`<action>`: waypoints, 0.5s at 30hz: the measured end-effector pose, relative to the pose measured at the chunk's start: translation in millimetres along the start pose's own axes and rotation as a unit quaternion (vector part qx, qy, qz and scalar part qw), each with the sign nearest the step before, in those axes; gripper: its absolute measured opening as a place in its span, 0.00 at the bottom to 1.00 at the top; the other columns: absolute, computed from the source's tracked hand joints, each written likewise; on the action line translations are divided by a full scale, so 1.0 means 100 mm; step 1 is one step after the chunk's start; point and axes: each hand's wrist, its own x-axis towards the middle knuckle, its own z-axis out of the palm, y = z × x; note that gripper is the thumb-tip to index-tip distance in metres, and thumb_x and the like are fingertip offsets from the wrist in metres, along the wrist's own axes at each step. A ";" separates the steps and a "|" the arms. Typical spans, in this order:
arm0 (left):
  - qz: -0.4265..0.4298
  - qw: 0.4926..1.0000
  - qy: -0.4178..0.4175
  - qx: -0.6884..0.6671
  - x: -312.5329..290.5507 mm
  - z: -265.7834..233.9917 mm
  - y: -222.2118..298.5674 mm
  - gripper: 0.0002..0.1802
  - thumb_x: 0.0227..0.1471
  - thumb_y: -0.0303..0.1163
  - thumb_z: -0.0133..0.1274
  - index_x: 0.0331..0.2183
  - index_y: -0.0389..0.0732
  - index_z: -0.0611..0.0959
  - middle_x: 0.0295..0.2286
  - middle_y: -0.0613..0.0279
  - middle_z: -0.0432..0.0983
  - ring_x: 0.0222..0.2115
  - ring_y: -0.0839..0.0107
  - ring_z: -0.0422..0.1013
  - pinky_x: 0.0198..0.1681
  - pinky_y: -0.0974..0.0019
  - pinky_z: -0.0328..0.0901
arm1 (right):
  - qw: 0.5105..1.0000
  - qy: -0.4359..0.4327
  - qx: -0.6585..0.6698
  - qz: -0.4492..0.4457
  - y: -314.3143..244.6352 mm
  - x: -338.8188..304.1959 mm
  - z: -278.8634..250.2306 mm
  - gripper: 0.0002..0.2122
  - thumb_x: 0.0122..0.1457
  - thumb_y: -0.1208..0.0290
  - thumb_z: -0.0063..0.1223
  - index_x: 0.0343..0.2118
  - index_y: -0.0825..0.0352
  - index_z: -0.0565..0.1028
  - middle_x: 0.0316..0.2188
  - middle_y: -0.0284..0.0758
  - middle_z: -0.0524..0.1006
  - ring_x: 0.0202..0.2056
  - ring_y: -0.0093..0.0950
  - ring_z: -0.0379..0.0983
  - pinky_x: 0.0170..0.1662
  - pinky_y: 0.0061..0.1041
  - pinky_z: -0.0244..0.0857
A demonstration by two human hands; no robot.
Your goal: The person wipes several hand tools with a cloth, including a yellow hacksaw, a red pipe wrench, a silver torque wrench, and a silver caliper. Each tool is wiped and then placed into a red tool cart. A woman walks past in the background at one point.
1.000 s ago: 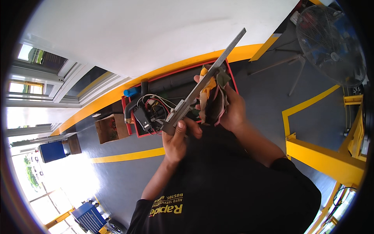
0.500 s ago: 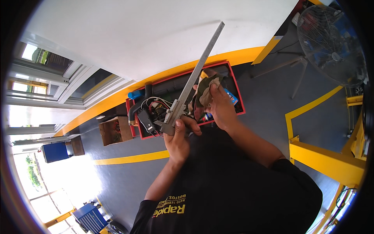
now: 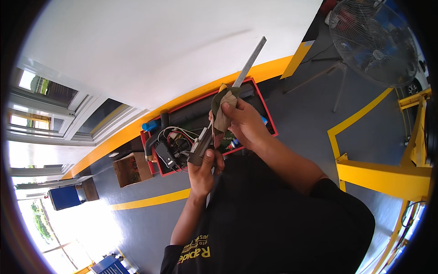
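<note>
A long metal vernier caliper (image 3: 249, 62) slants up and to the right in front of me. My left hand (image 3: 203, 177) grips it at its jaw end, thumb on top. Wrapped around the middle of its beam is a camouflage-coloured cloth (image 3: 222, 118), which my right hand (image 3: 244, 122) pinches. The cloth hides that stretch of the beam; the far tip sticks out beyond it. Beneath both hands lies a red-rimmed tray (image 3: 269, 112) with a black box-shaped part (image 3: 165, 154), loose wires, a dark bent hose (image 3: 149, 145) and a blue cylindrical item (image 3: 151, 125).
An open cardboard box (image 3: 132, 170) sits left of the tray. Along the far side runs a white wall (image 3: 150, 50) with a yellow base stripe. A large stand fan (image 3: 375, 52) is at the upper right, above a yellow steel beam (image 3: 383, 177). A blue cabinet (image 3: 65, 197) stands far left.
My right hand and the cloth have moved from beside the caliper onto its beam, now wrapping it. My left hand keeps its grip on the caliper. The view has shifted slightly.
</note>
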 end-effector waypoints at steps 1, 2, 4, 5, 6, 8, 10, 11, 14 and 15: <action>0.017 1.000 -0.017 0.008 -0.01 -0.01 0.05 0.21 0.71 0.41 0.45 0.55 0.34 0.71 0.23 0.61 0.74 0.21 0.76 0.67 0.23 0.73 0.62 | 0.999 0.001 0.020 -0.031 -0.11 0.07 -0.12 0.15 0.71 0.60 0.49 0.50 0.66 0.72 0.39 0.36 0.79 0.43 0.29 0.78 0.48 0.32 0.72; 0.035 0.999 -0.031 0.016 -0.04 -0.02 0.08 0.21 0.71 0.41 0.45 0.55 0.34 0.71 0.23 0.61 0.74 0.21 0.77 0.67 0.23 0.73 0.62 | 0.997 0.000 0.041 -0.059 -0.22 0.15 -0.21 0.14 0.72 0.60 0.48 0.50 0.66 0.72 0.39 0.36 0.79 0.43 0.30 0.78 0.49 0.32 0.72; 0.034 0.998 -0.043 0.018 -0.16 -0.01 0.07 0.22 0.70 0.41 0.46 0.54 0.33 0.71 0.23 0.60 0.74 0.21 0.77 0.66 0.24 0.74 0.61 | 0.992 0.016 0.023 -0.126 -0.58 0.26 -0.41 0.13 0.73 0.60 0.45 0.49 0.65 0.73 0.37 0.36 0.79 0.41 0.31 0.78 0.48 0.33 0.72; 0.039 0.998 -0.050 0.026 -0.24 -0.02 0.05 0.22 0.70 0.41 0.47 0.54 0.33 0.71 0.23 0.60 0.74 0.21 0.78 0.66 0.24 0.74 0.61 | 0.987 0.041 0.046 -0.146 -0.71 0.31 -0.49 0.13 0.73 0.61 0.45 0.49 0.65 0.73 0.37 0.35 0.79 0.41 0.31 0.78 0.47 0.33 0.72; 0.044 0.997 -0.058 0.034 -0.29 -0.02 0.05 0.22 0.70 0.42 0.47 0.53 0.33 0.71 0.23 0.60 0.74 0.21 0.78 0.66 0.24 0.75 0.61 | 0.981 0.065 0.069 -0.167 -0.82 0.36 -0.56 0.12 0.73 0.62 0.44 0.49 0.65 0.74 0.37 0.35 0.80 0.41 0.31 0.78 0.47 0.33 0.72; 0.045 0.995 -0.078 0.032 -0.36 0.01 0.07 0.23 0.69 0.41 0.49 0.54 0.32 0.70 0.23 0.59 0.75 0.22 0.77 0.67 0.26 0.74 0.61 | 0.968 0.095 0.108 -0.204 -1.04 0.42 -0.72 0.11 0.73 0.64 0.43 0.49 0.64 0.74 0.37 0.35 0.79 0.40 0.30 0.77 0.47 0.34 0.72; 0.052 0.994 -0.092 0.041 -0.41 0.03 0.08 0.23 0.68 0.40 0.50 0.54 0.31 0.69 0.24 0.59 0.75 0.23 0.77 0.67 0.27 0.73 0.61 | 0.959 0.097 0.125 -0.236 -1.22 0.41 -0.80 0.12 0.73 0.65 0.43 0.50 0.64 0.74 0.36 0.35 0.79 0.39 0.31 0.77 0.47 0.32 0.72; 0.044 0.994 -0.093 0.048 -0.42 0.06 0.11 0.23 0.67 0.39 0.51 0.54 0.31 0.69 0.24 0.58 0.76 0.23 0.76 0.68 0.28 0.72 0.62 | 0.954 0.103 0.124 -0.251 -1.27 0.44 -0.89 0.12 0.73 0.65 0.42 0.49 0.64 0.75 0.35 0.36 0.79 0.38 0.31 0.77 0.45 0.31 0.72; 0.052 0.989 -0.117 0.076 -0.38 0.08 0.13 0.24 0.68 0.39 0.51 0.55 0.31 0.69 0.25 0.58 0.76 0.23 0.76 0.68 0.28 0.72 0.61 | 0.954 0.089 0.143 -0.250 -1.36 0.46 -1.07 0.12 0.73 0.67 0.43 0.53 0.65 0.73 0.38 0.34 0.78 0.39 0.31 0.76 0.46 0.38 0.73; 0.059 0.989 -0.107 0.084 -0.36 0.07 0.13 0.24 0.67 0.38 0.52 0.55 0.30 0.70 0.25 0.58 0.76 0.23 0.75 0.69 0.28 0.71 0.62 | 0.958 0.079 0.125 -0.244 -1.38 0.49 -1.12 0.14 0.74 0.64 0.41 0.55 0.65 0.71 0.39 0.36 0.78 0.40 0.33 0.76 0.46 0.37 0.72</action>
